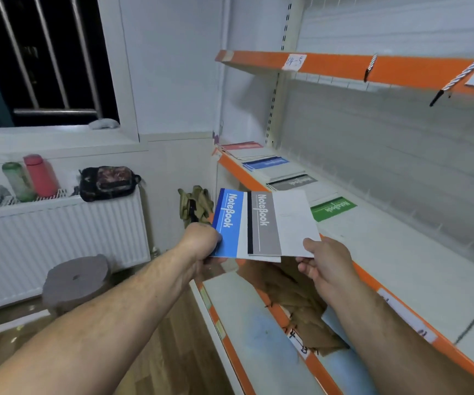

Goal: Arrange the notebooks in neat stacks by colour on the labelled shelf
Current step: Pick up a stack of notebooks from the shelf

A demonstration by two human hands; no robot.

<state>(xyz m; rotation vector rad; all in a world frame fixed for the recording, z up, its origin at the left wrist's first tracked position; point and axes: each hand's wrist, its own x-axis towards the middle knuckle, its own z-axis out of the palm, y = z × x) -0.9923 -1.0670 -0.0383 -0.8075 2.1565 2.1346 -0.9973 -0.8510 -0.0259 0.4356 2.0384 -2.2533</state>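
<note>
the left hand (201, 243) gripped a blue notebook (227, 223), partly covered by a grey notebook (267, 223) pinched at its corner by the right hand (324, 260), both just in front of the labelled shelf (387, 246), where a red stack (243, 146), blue stack (267, 163), grey stack (294, 182) and green stack (333, 208) lay in a row, so probably only these 2 thin, colour-banded notebooks were left to place.

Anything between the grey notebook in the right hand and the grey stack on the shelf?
Nothing visible. The grey notebook, pinched by the right hand, is just in front of the grey stack on the shelf.
</note>
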